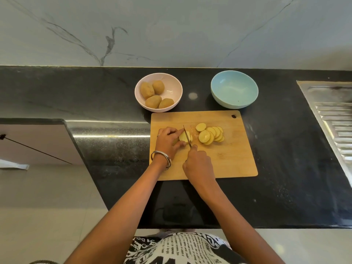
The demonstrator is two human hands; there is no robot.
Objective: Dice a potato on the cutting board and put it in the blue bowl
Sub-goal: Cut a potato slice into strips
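Your left hand (167,139) curls its grip round the uncut end of the potato (184,137) on the cutting board (228,155), fingers bent over it. Your right hand (198,164) is closed round the handle of the knife (187,137), whose blade stands in the potato. Cut slices (210,134) lie overlapping just right of the blade. The blue bowl (234,89) sits on the dark tabletop (285,168) beyond the board, beside a pink bowl (172,86) holding whole potatoes (154,94).

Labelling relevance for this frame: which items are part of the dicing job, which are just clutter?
In the job: cutting board, potato piece under the left hand, knife in the right hand, cut slices, blue bowl.

Lying about: pink bowl of whole potatoes, sink drainboard.
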